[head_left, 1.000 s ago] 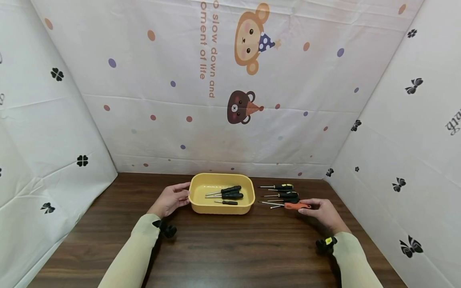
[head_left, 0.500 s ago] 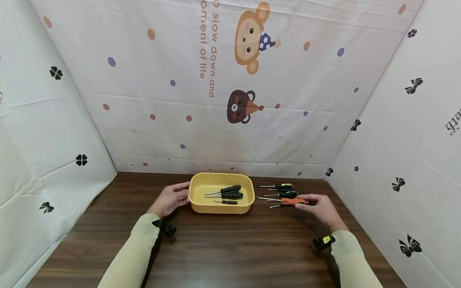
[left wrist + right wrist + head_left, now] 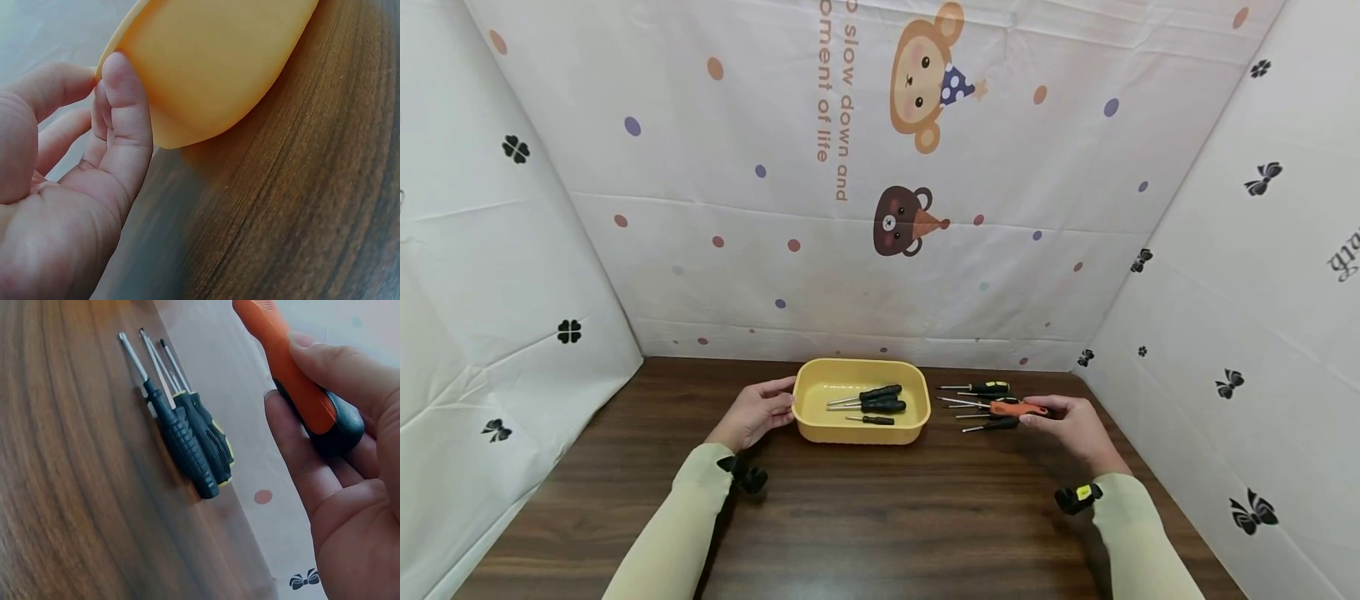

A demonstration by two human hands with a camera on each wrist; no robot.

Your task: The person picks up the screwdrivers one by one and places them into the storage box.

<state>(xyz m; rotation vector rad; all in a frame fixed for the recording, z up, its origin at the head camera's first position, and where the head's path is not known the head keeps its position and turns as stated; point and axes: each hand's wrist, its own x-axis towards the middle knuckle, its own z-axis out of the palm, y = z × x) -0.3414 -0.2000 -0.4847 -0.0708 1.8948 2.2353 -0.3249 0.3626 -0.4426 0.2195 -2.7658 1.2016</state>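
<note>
A yellow plastic box [image 3: 861, 435] stands on the table, several black-handled screwdrivers [image 3: 883, 407] lying inside it. My left hand [image 3: 756, 416] holds its left end; close up in the left wrist view, the fingers [image 3: 128, 106] lie against the outer wall by the rim. To the right of the box, my right hand [image 3: 1078, 429] grips an orange-handled screwdriver [image 3: 1018, 408], its tip towards the box. In the right wrist view, thumb and fingers close around the orange and black handle [image 3: 306, 394], raised off the table. Below it lie several dark-handled screwdrivers [image 3: 184, 444].
A dark wood table [image 3: 880, 517] spans the front. White printed cloth [image 3: 820, 275] rises behind it, and further cloth [image 3: 1210, 333] stands close on the right side. One black and yellow screwdriver [image 3: 988, 387] lies at the back of the loose group.
My right hand has shifted away from me with the orange-handled screwdriver, uncovering a dark-handled screwdriver at the front of the group. The left hand and the box stay in place.
</note>
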